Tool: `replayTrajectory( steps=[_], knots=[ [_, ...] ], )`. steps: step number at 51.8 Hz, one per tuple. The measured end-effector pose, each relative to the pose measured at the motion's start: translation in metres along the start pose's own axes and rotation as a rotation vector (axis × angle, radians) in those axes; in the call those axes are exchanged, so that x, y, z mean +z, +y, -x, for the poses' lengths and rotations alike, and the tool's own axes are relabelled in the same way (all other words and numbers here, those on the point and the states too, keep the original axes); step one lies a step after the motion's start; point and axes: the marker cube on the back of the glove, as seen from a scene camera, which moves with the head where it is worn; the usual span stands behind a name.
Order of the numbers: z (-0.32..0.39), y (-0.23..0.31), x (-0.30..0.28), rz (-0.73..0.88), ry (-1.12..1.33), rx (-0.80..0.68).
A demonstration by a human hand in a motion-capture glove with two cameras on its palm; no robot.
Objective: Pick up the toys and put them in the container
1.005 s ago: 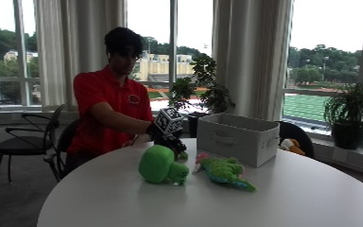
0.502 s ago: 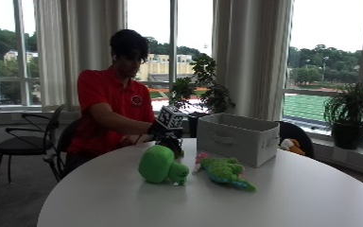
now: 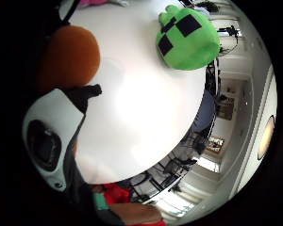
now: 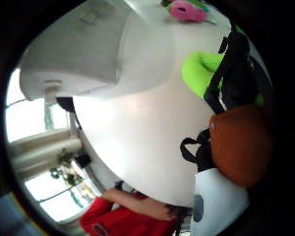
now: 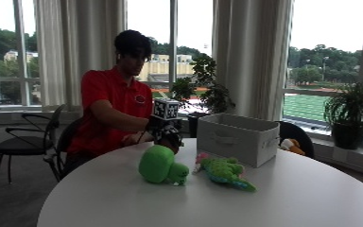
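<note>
A round green plush toy (image 5: 160,165) lies on the white round table (image 5: 106,203); its face with black squares (image 3: 187,39) shows in the little finger side palm view. Beside it lies a green crocodile toy with a pink snout (image 5: 223,171), also seen as a pink patch (image 4: 187,11). The white fabric container (image 5: 238,138) stands behind them, its wall (image 4: 88,54) near my palm. My gloved right hand (image 5: 164,133) hovers over the table just behind the round green toy (image 4: 200,71), between it and the person's body. Its fingers hang relaxed and hold nothing.
The person's bare left hand (image 5: 131,138) rests at the table's edge. An orange plush (image 5: 291,145) sits on a chair behind the container. Black chairs (image 5: 24,142) stand to the left and potted plants (image 5: 351,113) by the windows.
My hand has stayed just behind the round green toy, sinking slightly toward the table. The toys and container have not moved.
</note>
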Motion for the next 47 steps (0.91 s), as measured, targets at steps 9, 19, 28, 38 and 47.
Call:
replayTrajectory(
  steps=[9,19,28,38,47],
  knots=[
    [0.009,-0.001,-0.049,-0.053,0.043,-0.061],
    [0.053,-0.038,-0.150,-0.163,0.028,-0.094],
    [0.105,-0.077,-0.206,-0.172,-0.064,-0.199],
    [0.153,-0.097,-0.226,-0.184,-0.114,-0.255],
    [0.216,-0.114,-0.223,-0.141,-0.084,-0.600]
  ],
)
